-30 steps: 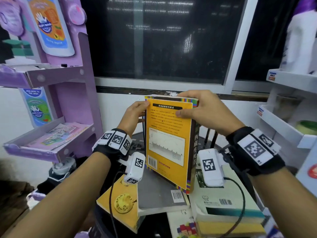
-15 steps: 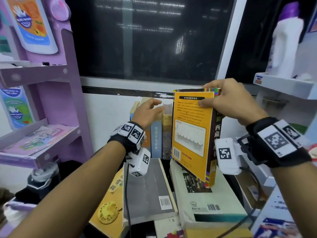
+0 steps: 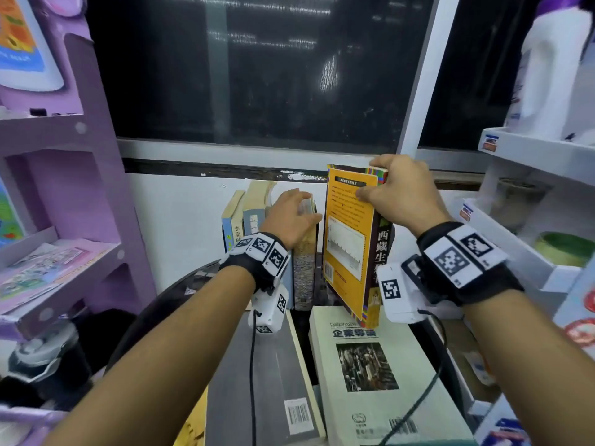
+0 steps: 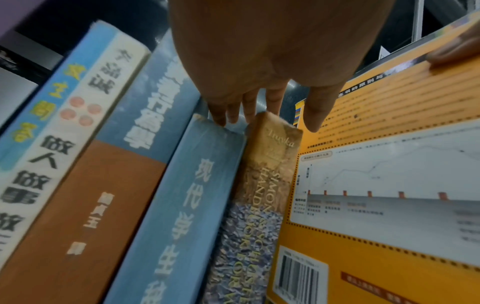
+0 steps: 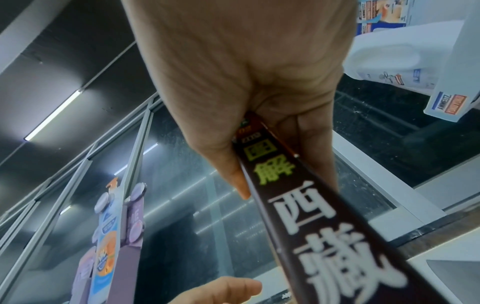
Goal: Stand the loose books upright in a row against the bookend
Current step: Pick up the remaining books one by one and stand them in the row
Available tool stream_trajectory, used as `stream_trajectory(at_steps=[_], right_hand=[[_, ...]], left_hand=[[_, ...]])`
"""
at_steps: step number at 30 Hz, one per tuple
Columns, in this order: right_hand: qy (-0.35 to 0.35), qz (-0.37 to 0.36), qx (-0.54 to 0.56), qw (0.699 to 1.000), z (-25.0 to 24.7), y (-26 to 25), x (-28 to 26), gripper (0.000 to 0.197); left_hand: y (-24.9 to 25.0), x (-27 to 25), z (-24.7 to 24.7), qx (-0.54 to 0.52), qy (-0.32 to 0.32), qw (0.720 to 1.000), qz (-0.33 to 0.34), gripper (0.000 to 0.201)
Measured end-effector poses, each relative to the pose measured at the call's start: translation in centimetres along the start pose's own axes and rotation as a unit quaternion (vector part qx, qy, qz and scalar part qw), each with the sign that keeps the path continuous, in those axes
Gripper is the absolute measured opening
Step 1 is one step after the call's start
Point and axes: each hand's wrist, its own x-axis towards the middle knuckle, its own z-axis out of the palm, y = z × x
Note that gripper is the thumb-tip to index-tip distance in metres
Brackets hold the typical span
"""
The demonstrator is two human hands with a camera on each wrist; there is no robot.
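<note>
An orange-backed book (image 3: 349,239) with a dark brown spine (image 5: 324,226) hangs upright and slightly tilted. My right hand (image 3: 375,178) pinches its top edge, thumb on the back cover. Its lower corner hovers over a pale green book (image 3: 370,365) lying flat. Just left of it, several books (image 3: 244,220) stand in a row by the white wall. My left hand (image 3: 299,210) rests on the tops of the tan book (image 4: 270,164) and the blue book (image 4: 202,205), fingers nearly straight, thumb beside the orange cover (image 4: 389,185). No bookend shows.
A grey book (image 3: 257,381) lies flat beside the green one, with a yellow book (image 3: 193,426) under it, on a round black table (image 3: 180,284). A purple shelf unit (image 3: 64,252) stands close on the left and white shelves (image 3: 515,239) on the right. A dark window (image 3: 257,75) is behind.
My left hand let go of the orange book and moved onto the tops of the standing row. My right hand carried the book away from me, up beside that row.
</note>
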Motion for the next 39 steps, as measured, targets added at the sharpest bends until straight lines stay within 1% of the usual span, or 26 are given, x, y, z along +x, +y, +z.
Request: stream_trajectory(at_steps=[3,5,8,11,13,15,18,21,23,30,32,36,39], right_hand=[[0.021,0.005,-0.001,1.0,1.6,0.6,1.7,0.054],[0.037,0.002,-0.007,0.999,2.8,0.8,2.6,0.053],[0.056,0.004,-0.004,0.998,4.6,1.2,3.6,0.039],[0.066,0.008,0.004,0.998,6.3,1.6,4.1,0.028],[0.064,0.008,-0.004,0.998,7.5,1.9,4.2,0.024],[0.062,0.011,-0.004,0.998,8.5,2.1,4.2,0.021],[0.062,0.018,0.004,0.998,9.9,2.4,4.2,0.025],[0.061,0.02,0.02,0.998,10.8,2.8,4.2,0.027],[0.054,0.018,0.029,0.998,11.3,2.9,4.2,0.028],[0.036,0.012,0.021,0.999,12.8,3.5,3.9,0.025],[0.028,0.006,0.026,0.999,12.8,3.4,3.8,0.027],[-0.013,0.006,0.055,0.998,12.3,3.0,3.3,0.037],[-0.052,0.006,0.073,0.996,11.7,2.9,3.0,0.039]], left_hand=[[-0.3,0.8,0.6,0.015,-0.025,0.999,-0.015,0.058],[-0.6,1.0,1.0,0.035,-0.033,0.999,-0.009,0.056],[-0.9,0.9,1.5,0.068,-0.035,0.997,0.016,0.053],[-1.3,0.9,1.6,0.071,-0.032,0.997,0.029,0.053],[-1.4,1.0,1.6,0.078,-0.044,0.996,0.029,0.059],[-1.5,1.1,1.6,0.091,-0.059,0.994,0.026,0.072],[-1.8,1.3,1.6,0.119,-0.074,0.99,0.029,0.088],[-1.8,1.2,1.4,0.126,-0.065,0.989,0.05,0.089],[-1.8,1.2,1.3,0.119,-0.064,0.989,0.054,0.088],[-2.5,1.8,1.7,0.118,-0.07,0.99,0.046,0.096],[-2.7,2.0,1.8,0.109,-0.067,0.991,0.05,0.094],[-2.9,2.1,2.0,0.091,-0.064,0.993,0.047,0.088],[-3.2,2.2,2.1,0.088,-0.065,0.993,0.045,0.092]])
